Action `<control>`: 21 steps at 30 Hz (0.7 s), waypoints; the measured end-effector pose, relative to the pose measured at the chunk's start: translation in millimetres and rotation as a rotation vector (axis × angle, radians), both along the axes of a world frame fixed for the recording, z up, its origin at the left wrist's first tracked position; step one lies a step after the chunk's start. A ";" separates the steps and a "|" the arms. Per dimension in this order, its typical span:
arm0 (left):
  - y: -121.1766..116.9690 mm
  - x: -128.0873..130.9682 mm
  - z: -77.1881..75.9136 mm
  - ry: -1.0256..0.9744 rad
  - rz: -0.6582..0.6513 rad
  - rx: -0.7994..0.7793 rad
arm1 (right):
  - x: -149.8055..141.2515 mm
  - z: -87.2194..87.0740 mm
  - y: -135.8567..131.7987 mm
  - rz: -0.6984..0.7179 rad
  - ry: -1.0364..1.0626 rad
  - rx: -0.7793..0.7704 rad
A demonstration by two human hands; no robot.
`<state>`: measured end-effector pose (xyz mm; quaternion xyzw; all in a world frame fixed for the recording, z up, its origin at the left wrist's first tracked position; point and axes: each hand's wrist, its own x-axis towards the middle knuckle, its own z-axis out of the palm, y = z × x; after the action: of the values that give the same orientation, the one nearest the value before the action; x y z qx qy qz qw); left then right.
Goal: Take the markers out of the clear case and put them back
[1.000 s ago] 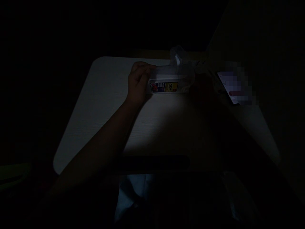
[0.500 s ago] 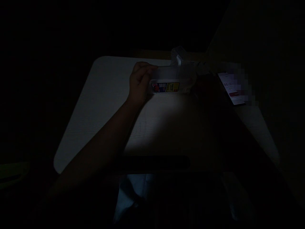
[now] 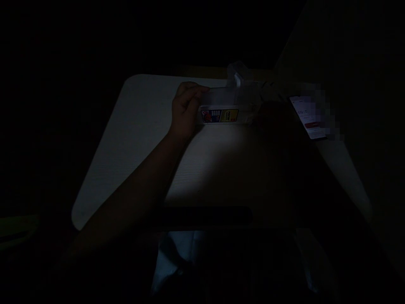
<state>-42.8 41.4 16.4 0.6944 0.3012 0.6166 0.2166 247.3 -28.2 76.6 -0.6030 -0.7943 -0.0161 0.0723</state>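
My left hand (image 3: 185, 107) grips the left end of a clear plastic box (image 3: 220, 96), its fingers over the top edge and the thumb on the near side. A colourful printed label (image 3: 220, 116) in yellow and dark blue faces me on the box's front. Behind the box, a crumpled-looking clear plastic piece (image 3: 238, 75) sticks up. My right hand (image 3: 272, 116) is at the box's right end, deep in shadow. Its fingers do not show, so I cannot make out what they do.
The box rests on a pale wood-grain table (image 3: 133, 118) with rounded corners. A lit phone (image 3: 306, 120) lies on the right side, partly blurred out. A dark slot (image 3: 205, 215) runs along the table's near edge. Everything around is very dark.
My left hand and the box stay in place. The shadowed right hand and the clear plastic by it shift very slightly at the box's right end.
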 end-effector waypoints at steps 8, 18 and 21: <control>-1.0 -0.6 0.3 0.014 0.003 0.008 | 0.5 12.7 -10.5 0.005 -0.076 -0.037; 2.9 -3.4 -2.8 0.031 -0.012 0.032 | 11.6 -0.9 -2.4 0.099 0.095 -0.035; 2.7 -3.9 -2.5 0.037 -0.013 0.051 | 13.6 6.7 -7.5 0.043 0.114 -0.042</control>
<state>-46.6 44.1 13.9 0.7127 0.2849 0.6099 0.1972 260.9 -35.7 83.3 -0.5872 -0.8017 0.0363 0.1050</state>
